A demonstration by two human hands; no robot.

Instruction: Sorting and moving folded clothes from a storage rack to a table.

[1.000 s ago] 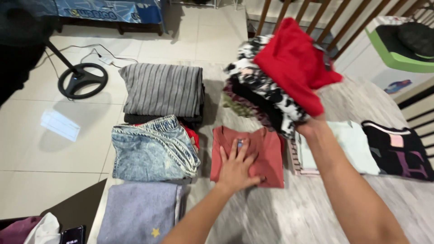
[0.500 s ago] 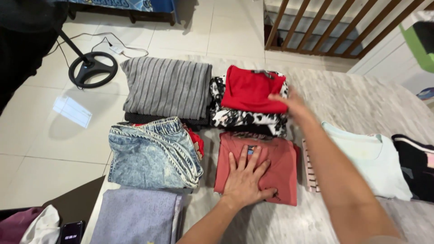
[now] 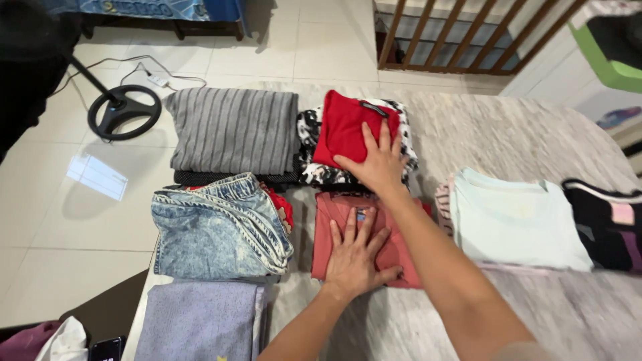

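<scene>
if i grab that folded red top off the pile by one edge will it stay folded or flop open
Probably flop open: the folded red fabric top looks thin and soft, with rounded, sagging edges. It seems light, since the right hand lies flat on it. It rests on a black-and-white patterned garment stack, so pushing it may shift it or drag the layer beneath.

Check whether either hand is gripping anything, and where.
Nothing is gripped. The left hand lies flat on the pink shirt; the right hand lies flat on the red top.
</scene>
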